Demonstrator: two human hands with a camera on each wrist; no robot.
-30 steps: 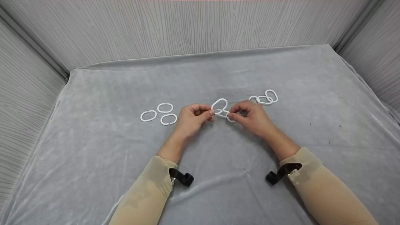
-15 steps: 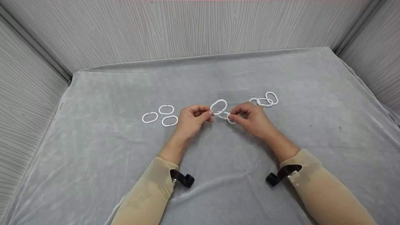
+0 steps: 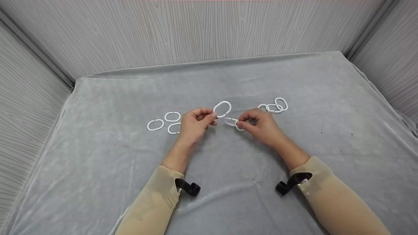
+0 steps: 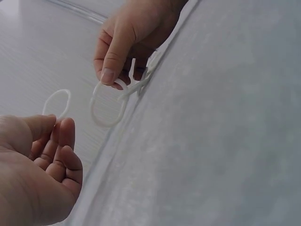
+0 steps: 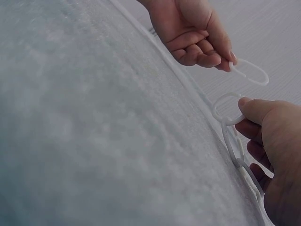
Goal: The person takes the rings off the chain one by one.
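My left hand [image 3: 195,123] pinches a white oval plastic chain link [image 3: 223,101] between thumb and fingers, raised off the cloth. A small gap breaks the link's outline. Opposite it, my right hand [image 3: 259,124] pinches a white link [image 4: 93,106] at the end of a short chain. The right wrist view shows further joined links [image 5: 229,141] running down from that link, beneath the fingers. The two hands' links are apart, the left one slightly higher. Part of the chain is hidden behind the right hand.
Left of my left hand lie three loose white links: one farthest left [image 3: 155,130], one behind [image 3: 172,121], and one partly covered by the hand [image 3: 168,128]. Joined links [image 3: 273,112] lie beyond my right hand. Grey cloth [image 3: 225,182] covers the table; patterned walls [image 3: 196,29] enclose it.
Earlier, the two hands' links overlapped or were hooked together; now they are separated. My left hand has moved slightly left with its link. The right hand keeps its grip almost in place.
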